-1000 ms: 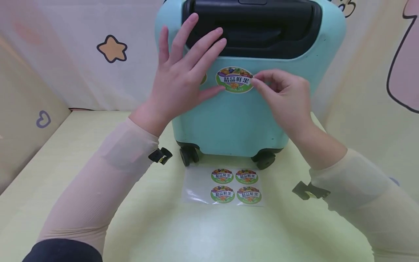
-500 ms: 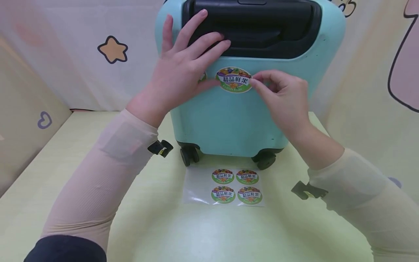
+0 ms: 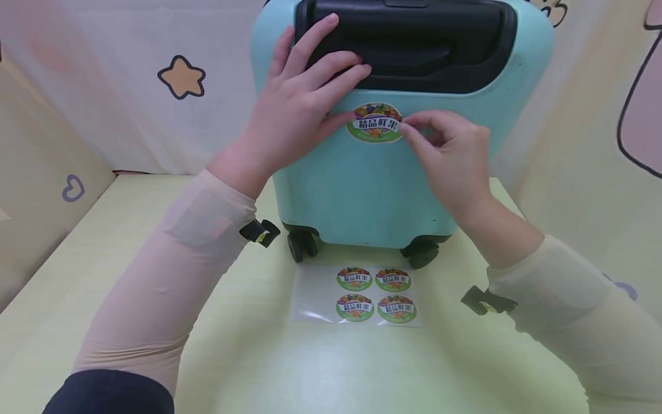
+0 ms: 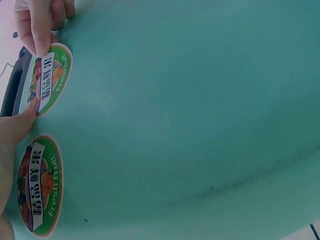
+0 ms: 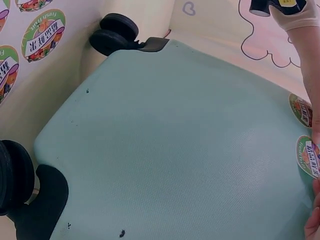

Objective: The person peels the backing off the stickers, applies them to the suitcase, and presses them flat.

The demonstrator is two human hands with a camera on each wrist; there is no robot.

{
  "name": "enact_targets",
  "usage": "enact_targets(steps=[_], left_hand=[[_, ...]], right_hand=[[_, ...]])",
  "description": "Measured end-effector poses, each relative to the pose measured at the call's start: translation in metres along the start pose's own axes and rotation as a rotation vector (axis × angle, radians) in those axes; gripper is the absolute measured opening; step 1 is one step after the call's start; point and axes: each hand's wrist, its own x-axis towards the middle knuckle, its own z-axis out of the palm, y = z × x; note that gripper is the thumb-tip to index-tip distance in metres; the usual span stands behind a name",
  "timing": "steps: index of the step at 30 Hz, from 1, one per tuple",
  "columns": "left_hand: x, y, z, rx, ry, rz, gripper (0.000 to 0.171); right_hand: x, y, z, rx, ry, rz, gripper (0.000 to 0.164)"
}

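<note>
An oval fruit sticker point(image 3: 376, 137) with a green lower band lies against the front of a light-blue suitcase point(image 3: 362, 195), just below its black recessed panel. My right hand point(image 3: 455, 155) pinches the sticker's right edge between thumb and forefinger. Spread over the suitcase's upper left, my left hand point(image 3: 295, 112) touches the sticker's left edge with its thumb; its fingers reach onto the black panel. A second oval sticker point(image 4: 40, 186) is on the suitcase beside the first, shown in the left wrist view and almost wholly hidden behind my left hand in the head view.
On the pale table point(image 3: 248, 356), a sticker sheet point(image 3: 315, 287) with several oval stickers lies in front of the suitcase. Black wheels point(image 3: 421, 253) stand at the suitcase's bottom corners. A cloth backdrop with a star print point(image 3: 182, 77) rises behind.
My left thumb has shifted up along the sticker's left edge, and the left fingers have moved slightly up and right. My right hand keeps its pinch on the right edge.
</note>
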Motion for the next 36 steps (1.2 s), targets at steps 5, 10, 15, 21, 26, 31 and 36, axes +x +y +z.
enact_targets(steps=[5, 10, 15, 21, 26, 31, 36], left_hand=[[0.002, 0.002, -0.002, -0.011, -0.015, -0.02, 0.04], [0.004, 0.005, -0.006, -0.025, -0.045, -0.031, 0.038], [0.006, 0.007, -0.007, -0.027, -0.051, -0.043, 0.039], [0.005, 0.009, -0.006, -0.035, -0.04, -0.068, 0.041], [0.004, 0.009, -0.004, -0.035, -0.004, -0.069, 0.04], [0.004, 0.009, -0.004, -0.032, 0.0, -0.071, 0.038], [0.005, 0.011, -0.005, -0.026, -0.026, -0.071, 0.037]], right_hand=[[0.0, 0.002, -0.002, -0.035, 0.01, -0.034, 0.024], [-0.004, 0.005, -0.005, -0.075, 0.015, -0.092, 0.025], [-0.005, 0.006, -0.007, -0.081, 0.029, -0.12, 0.024], [-0.005, 0.005, -0.006, -0.082, 0.029, -0.118, 0.023], [-0.005, 0.004, -0.006, -0.082, 0.026, -0.116, 0.024], [-0.005, 0.004, -0.007, -0.083, 0.036, -0.126, 0.024], [-0.007, 0.008, -0.008, -0.133, 0.055, -0.226, 0.023]])
